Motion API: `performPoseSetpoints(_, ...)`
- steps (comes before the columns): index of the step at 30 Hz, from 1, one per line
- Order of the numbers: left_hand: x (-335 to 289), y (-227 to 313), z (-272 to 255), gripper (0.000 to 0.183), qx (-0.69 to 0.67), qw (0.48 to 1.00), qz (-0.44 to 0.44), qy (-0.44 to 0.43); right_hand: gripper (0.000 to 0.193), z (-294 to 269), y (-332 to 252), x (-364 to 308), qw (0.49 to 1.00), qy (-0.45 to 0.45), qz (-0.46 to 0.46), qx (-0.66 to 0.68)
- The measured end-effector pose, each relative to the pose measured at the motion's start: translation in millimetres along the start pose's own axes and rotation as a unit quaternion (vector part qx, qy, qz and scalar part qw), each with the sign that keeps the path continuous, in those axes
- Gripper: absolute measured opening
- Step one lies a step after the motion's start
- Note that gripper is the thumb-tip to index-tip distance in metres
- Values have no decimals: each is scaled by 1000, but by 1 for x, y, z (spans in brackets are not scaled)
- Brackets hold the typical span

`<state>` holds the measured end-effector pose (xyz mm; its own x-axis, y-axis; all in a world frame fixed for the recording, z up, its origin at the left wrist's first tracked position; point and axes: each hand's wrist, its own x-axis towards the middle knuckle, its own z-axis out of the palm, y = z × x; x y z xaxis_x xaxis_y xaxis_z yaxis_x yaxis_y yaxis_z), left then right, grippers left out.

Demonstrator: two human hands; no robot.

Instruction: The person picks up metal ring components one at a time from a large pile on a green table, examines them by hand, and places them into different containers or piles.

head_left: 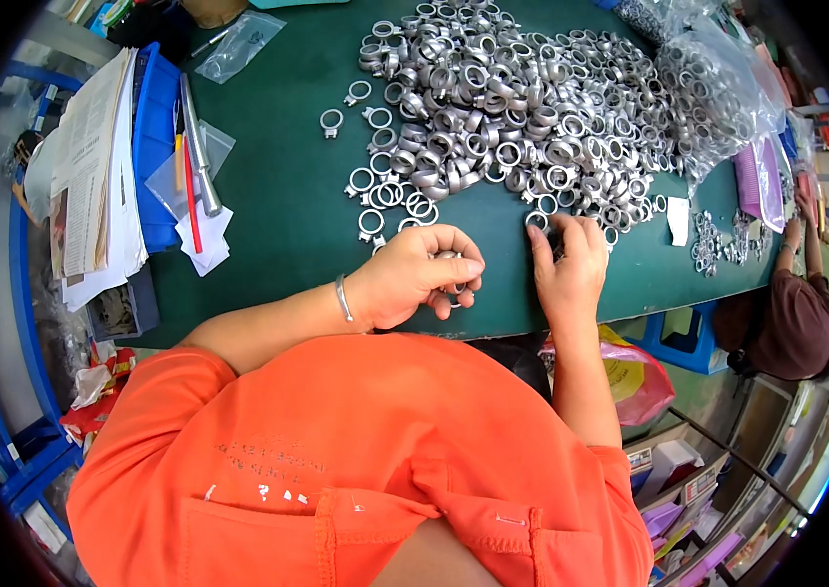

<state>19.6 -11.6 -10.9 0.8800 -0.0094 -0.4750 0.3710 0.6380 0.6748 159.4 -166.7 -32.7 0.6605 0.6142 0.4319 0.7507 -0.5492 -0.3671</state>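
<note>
A large heap of small silver metal rings (pixel 532 108), each with a little lug, covers the far middle of the green table (pixel 258 186). My left hand (pixel 424 274) is closed around metal rings (pixel 456 284), which show partly between the curled fingers; how many is hidden. At the heap's near edge, my right hand (pixel 573 269) has its thumb and fingers bent around a metal ring (pixel 537 220), partly covered by the fingertips. Several loose rings (pixel 371 223) lie just beyond my left hand.
Papers (pixel 92 166) and a blue tray (pixel 152 147) stand at the left, beside pens (pixel 191 196). A clear plastic bag of rings (pixel 708 98) sits at the far right, near a white slip (pixel 678 221) and smaller metal parts (pixel 706 245). Another person (pixel 791 323) is at the right.
</note>
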Motion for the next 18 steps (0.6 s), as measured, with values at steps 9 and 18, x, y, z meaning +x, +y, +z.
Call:
performPoseSetpoints(9, 2, 6, 8, 20, 112, 989, 61, 77, 15, -6, -35, -2, 959, 8, -102, 265)
performPoseSetpoints(18, -1, -1, 1, 10, 319, 901, 286, 74, 19, -6, -35, -11, 674, -212, 275, 652)
